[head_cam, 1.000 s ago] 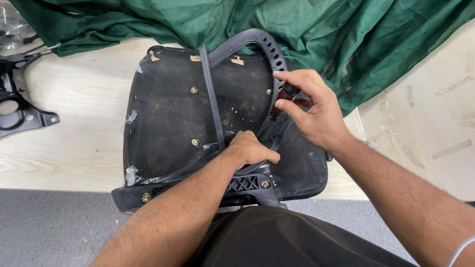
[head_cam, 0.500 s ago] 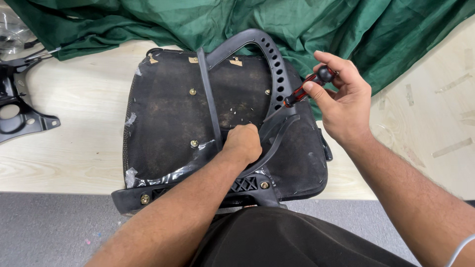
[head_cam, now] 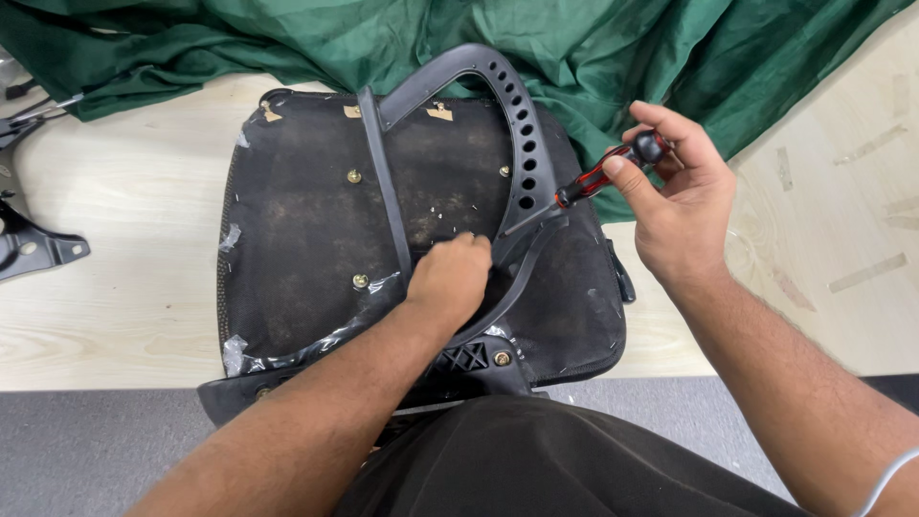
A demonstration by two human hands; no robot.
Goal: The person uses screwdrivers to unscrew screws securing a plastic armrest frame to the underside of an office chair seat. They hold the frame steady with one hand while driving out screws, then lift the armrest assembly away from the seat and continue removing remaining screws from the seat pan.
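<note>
The left hand (head_cam: 452, 278), fingers curled, pressed the stiff, probably heavy upturned chair seat (head_cam: 306, 230) lying on the table (head_cam: 124, 220), best gripped by its perforated armrest (head_cam: 512, 115), while the right hand (head_cam: 675, 196) pinched a red-and-black screwdriver (head_cam: 613, 169).

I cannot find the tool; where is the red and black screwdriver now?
In the head view, the red and black screwdriver is in the right hand, right of the black perforated plastic armrest, over the green cloth.

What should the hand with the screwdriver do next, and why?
Probably lower the red-and-black screwdriver onto a brass screw on the black seat underside. The right hand holds it raised off the seat, while the left hand steadies the armrest frame.
</note>
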